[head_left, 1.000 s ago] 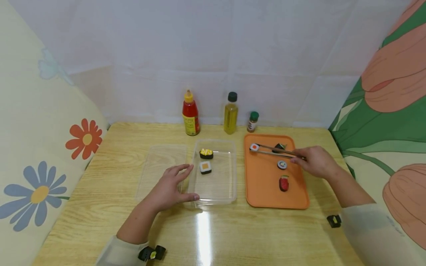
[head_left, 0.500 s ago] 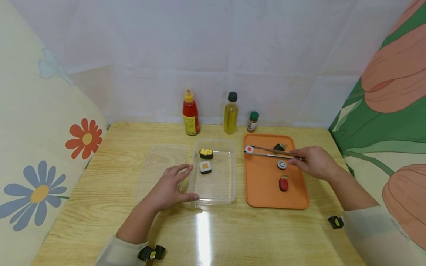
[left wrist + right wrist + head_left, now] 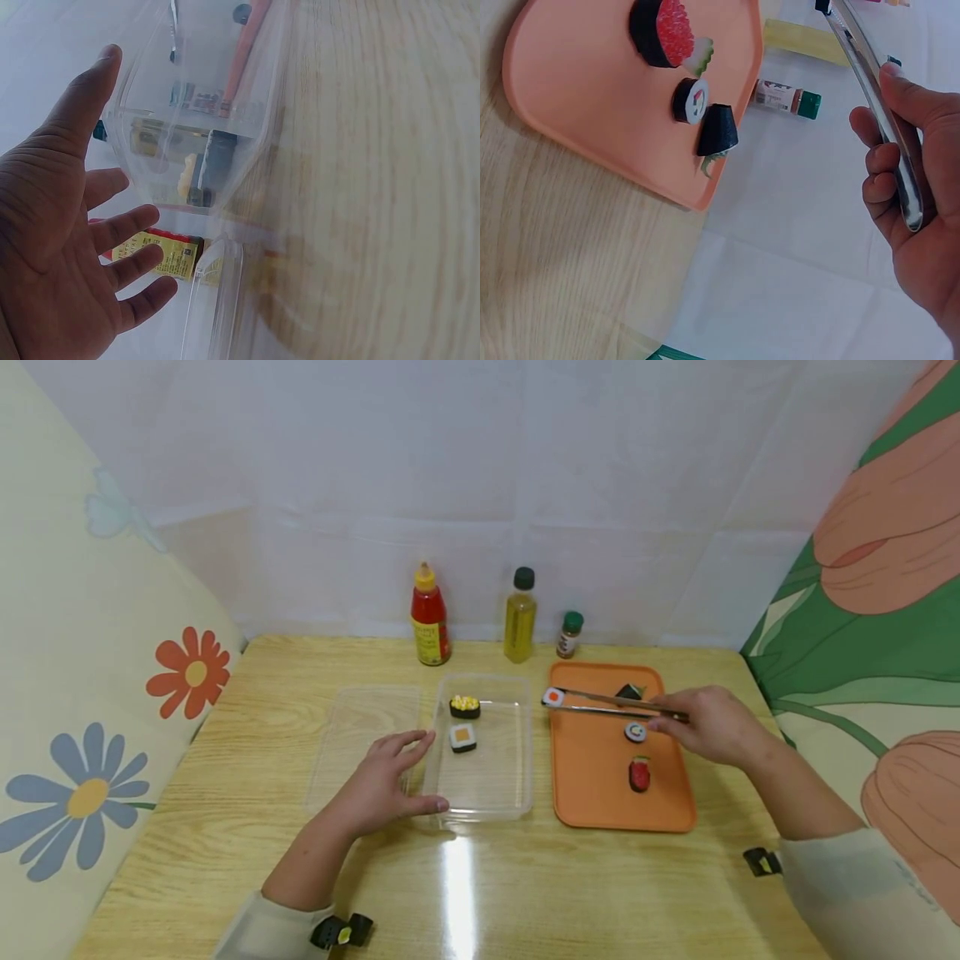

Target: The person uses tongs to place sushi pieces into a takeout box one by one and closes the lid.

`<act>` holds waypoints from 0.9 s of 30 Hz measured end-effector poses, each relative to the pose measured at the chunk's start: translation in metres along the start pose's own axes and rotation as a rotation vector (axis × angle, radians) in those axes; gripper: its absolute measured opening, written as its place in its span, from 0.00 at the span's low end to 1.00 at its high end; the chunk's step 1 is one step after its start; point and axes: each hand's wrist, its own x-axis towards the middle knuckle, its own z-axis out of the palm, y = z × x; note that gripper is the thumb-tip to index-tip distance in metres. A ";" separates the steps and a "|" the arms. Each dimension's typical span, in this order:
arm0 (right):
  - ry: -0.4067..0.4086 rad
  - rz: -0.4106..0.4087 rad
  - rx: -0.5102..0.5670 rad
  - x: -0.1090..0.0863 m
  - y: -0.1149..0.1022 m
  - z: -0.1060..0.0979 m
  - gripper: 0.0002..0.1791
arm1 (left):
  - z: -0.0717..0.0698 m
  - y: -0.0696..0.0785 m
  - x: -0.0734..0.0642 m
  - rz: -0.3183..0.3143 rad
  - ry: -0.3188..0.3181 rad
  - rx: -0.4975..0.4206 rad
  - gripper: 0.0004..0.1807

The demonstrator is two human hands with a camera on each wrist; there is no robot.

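Observation:
My right hand (image 3: 708, 722) grips metal tongs (image 3: 889, 124), whose tips pinch a white sushi roll with a red centre (image 3: 552, 697) at the orange tray's left edge. On that tray (image 3: 592, 793) lie a dark wrapped piece with green (image 3: 630, 692), a small round roll (image 3: 635, 732) and a red-topped sushi (image 3: 639, 773). My left hand (image 3: 386, 781), fingers spread and relaxed, is at the left side of a clear plastic box (image 3: 498, 789); I cannot tell whether it touches the rim. Inside sit a yellow-topped sushi (image 3: 465, 707) and a white roll with an orange centre (image 3: 462, 737).
A clear lid (image 3: 360, 718) lies left of the box, partly behind my left hand. Along the back stand a red sauce bottle (image 3: 430, 622), an oil bottle (image 3: 519, 622) and a small green-capped jar (image 3: 569, 635). A white cloth (image 3: 375, 485) hangs behind the wooden table (image 3: 555, 893).
The tongs have carried the red-centred roll leftward across the tray to its left edge. My left hand has stayed in place.

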 end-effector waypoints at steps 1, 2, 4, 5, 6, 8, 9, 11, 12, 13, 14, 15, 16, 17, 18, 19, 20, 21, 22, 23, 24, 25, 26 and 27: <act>0.006 -0.008 0.003 0.000 0.000 0.000 0.17 | 0.000 0.000 0.000 0.001 0.000 0.001 0.61; 0.009 -0.016 0.003 0.001 -0.001 -0.001 0.17 | 0.000 0.000 0.000 0.000 0.000 0.003 0.61; 0.020 -0.037 0.002 0.002 -0.002 -0.002 0.16 | 0.000 0.000 0.000 -0.001 -0.001 0.005 0.61; 0.024 -0.047 -0.001 0.002 -0.003 -0.002 0.16 | 0.000 0.000 0.000 -0.002 0.000 0.003 0.61; 0.026 -0.055 -0.002 0.003 -0.004 -0.003 0.16 | 0.000 0.000 0.000 -0.003 0.000 0.001 0.61; 0.026 -0.062 -0.006 0.004 -0.006 -0.004 0.16 | 0.000 0.000 0.000 -0.005 0.000 -0.002 0.61; 0.024 -0.064 -0.008 0.005 -0.007 -0.005 0.16 | 0.000 0.000 0.000 -0.005 -0.001 -0.004 0.61; 0.017 -0.066 -0.009 0.005 -0.009 -0.006 0.16 | 0.000 0.000 0.000 -0.005 -0.001 -0.007 0.61; 0.014 -0.069 -0.008 0.006 -0.010 -0.006 0.16 | 0.000 -0.001 0.000 -0.006 -0.001 -0.007 0.61; 0.014 -0.076 -0.008 0.006 -0.012 -0.007 0.16 | 0.000 -0.001 0.000 -0.006 -0.002 -0.008 0.61; 0.014 -0.086 -0.007 0.006 -0.013 -0.007 0.15 | 0.001 -0.001 0.000 -0.005 -0.001 -0.009 0.61; 0.014 -0.095 -0.004 0.007 -0.015 -0.007 0.15 | 0.001 -0.001 0.000 -0.006 -0.002 -0.009 0.61; 0.012 -0.103 0.001 0.007 -0.016 -0.007 0.15 | 0.001 0.000 0.000 -0.006 -0.002 -0.009 0.61; 0.011 -0.113 0.003 0.008 -0.018 -0.008 0.15 | 0.001 0.000 0.000 -0.006 -0.002 -0.009 0.61; 0.007 -0.119 0.007 0.008 -0.020 -0.008 0.16 | 0.001 0.000 -0.001 -0.009 -0.002 -0.010 0.61; 0.002 -0.125 0.010 0.009 -0.022 -0.008 0.16 | 0.000 0.000 -0.001 -0.009 -0.002 -0.010 0.61; -0.004 -0.129 0.016 0.010 -0.024 -0.008 0.16 | 0.000 0.000 -0.001 -0.010 -0.003 -0.011 0.61; -0.011 -0.133 0.020 0.011 -0.026 -0.007 0.16 | 0.000 0.001 -0.001 -0.011 -0.003 -0.008 0.61; -0.018 -0.138 0.026 0.011 -0.028 -0.007 0.17 | 0.000 0.001 -0.001 -0.012 -0.003 -0.007 0.61; -0.024 -0.142 0.031 0.012 -0.030 -0.007 0.17 | 0.000 0.001 -0.001 -0.012 -0.002 -0.006 0.61; -0.029 -0.147 0.037 0.012 -0.031 -0.006 0.17 | 0.000 0.001 -0.001 -0.013 -0.003 -0.004 0.61; -0.032 -0.153 0.044 0.013 -0.032 -0.006 0.18 | 0.000 0.001 -0.001 -0.012 -0.002 -0.002 0.61; -0.036 -0.160 0.050 0.013 -0.033 -0.005 0.18 | 0.000 0.001 -0.001 -0.013 -0.002 0.001 0.61; -0.038 -0.167 0.053 0.014 -0.034 -0.004 0.18 | 0.000 0.001 -0.001 -0.013 -0.003 0.002 0.61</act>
